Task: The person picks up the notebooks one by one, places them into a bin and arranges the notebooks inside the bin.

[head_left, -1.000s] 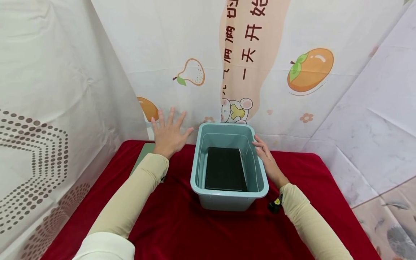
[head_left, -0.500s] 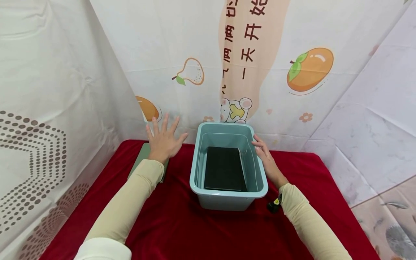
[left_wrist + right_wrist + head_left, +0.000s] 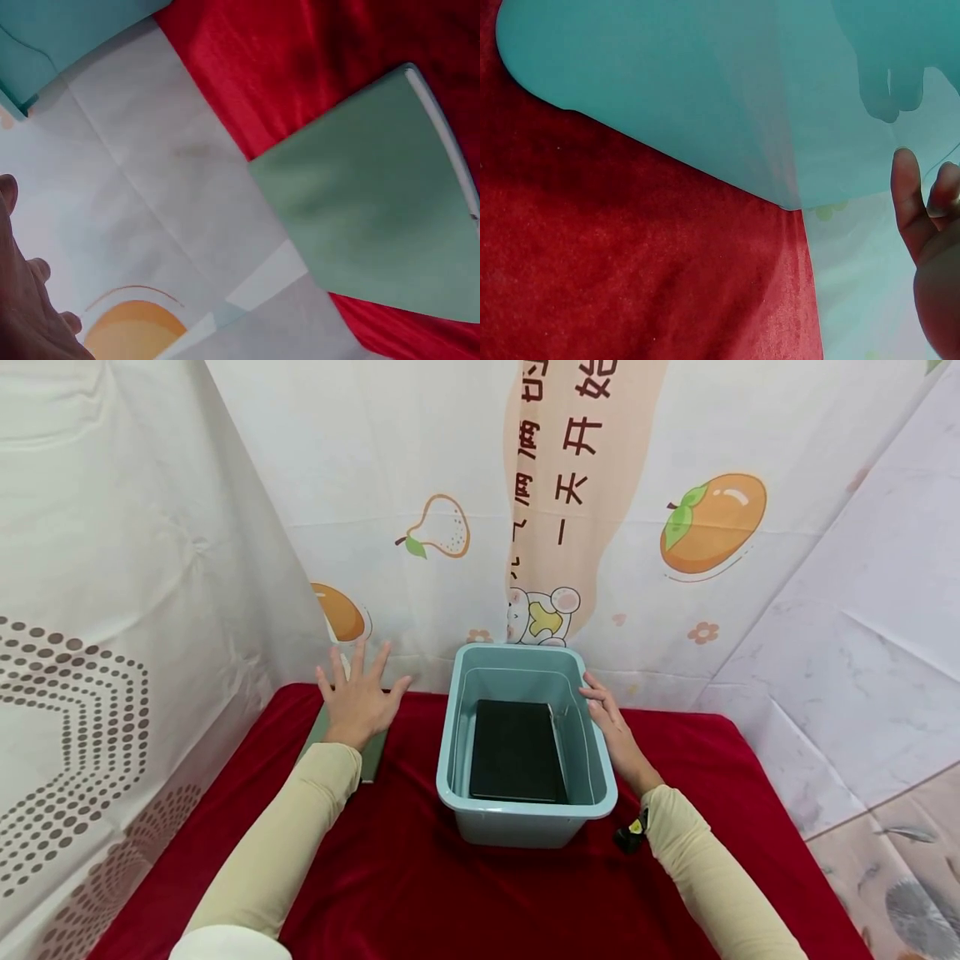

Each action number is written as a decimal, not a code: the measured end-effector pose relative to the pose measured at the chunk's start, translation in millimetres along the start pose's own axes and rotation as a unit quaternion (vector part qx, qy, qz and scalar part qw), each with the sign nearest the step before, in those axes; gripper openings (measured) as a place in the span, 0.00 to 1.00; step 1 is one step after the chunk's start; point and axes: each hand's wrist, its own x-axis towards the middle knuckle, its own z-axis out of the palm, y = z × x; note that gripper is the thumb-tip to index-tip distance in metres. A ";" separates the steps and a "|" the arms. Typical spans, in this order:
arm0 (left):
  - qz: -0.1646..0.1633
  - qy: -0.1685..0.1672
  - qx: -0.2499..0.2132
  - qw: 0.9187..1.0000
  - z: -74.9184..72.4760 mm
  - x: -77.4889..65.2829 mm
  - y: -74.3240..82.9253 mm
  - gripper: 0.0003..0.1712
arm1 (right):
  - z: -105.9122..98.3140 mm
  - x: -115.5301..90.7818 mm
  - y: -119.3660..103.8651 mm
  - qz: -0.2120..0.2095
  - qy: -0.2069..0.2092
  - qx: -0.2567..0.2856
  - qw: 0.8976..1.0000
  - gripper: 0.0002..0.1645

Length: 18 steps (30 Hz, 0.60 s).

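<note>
A blue-grey plastic bin [image 3: 517, 829] stands mid-table, with a black book-like item [image 3: 514, 752] lying flat inside it. My right hand [image 3: 617, 735] is at the bin's right side, fingertips at the rim; in the right wrist view its fingers [image 3: 906, 187] extend close beside the bin wall. My left hand [image 3: 358, 706] is held with fingers spread over a green notebook [image 3: 372, 758], covering part of it in the head view. In the left wrist view the green notebook [image 3: 367, 195] lies flat at the cloth's edge, its white page edges showing, and nothing is in the left hand.
A red velvet cloth [image 3: 450, 902] covers the table. White printed curtains [image 3: 420, 610] hang right behind it and at both sides. A small black and yellow item [image 3: 630, 835] shows by the right wrist.
My left hand has moved left and toward me, from beside the bin to over the green notebook, fingers still spread. The right hand and the bin have stayed in place.
</note>
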 end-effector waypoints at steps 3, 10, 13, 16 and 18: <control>-0.002 0.000 0.005 1.000 1.3 -1.5 -5.6 0.44 | 0.1 0.3 0.7 -0.001 0.000 0.003 1.000 0.32; -0.008 -0.004 -0.002 1.000 3.4 -7.6 -16.9 0.45 | -0.8 0.5 0.7 -0.003 0.003 0.003 1.000 0.32; -0.012 -0.002 -0.007 1.000 7.0 -10.8 -23.2 0.44 | -0.9 0.6 1.6 -0.002 0.003 0.004 1.000 0.32; -0.020 -0.003 -0.011 1.000 10.8 -13.9 -29.3 0.43 | -0.5 0.7 2.6 -0.001 0.002 0.005 1.000 0.32; -0.028 -0.008 -0.013 1.000 13.3 -15.3 -33.2 0.43 | -0.6 0.8 3.0 0.000 0.001 0.004 1.000 0.32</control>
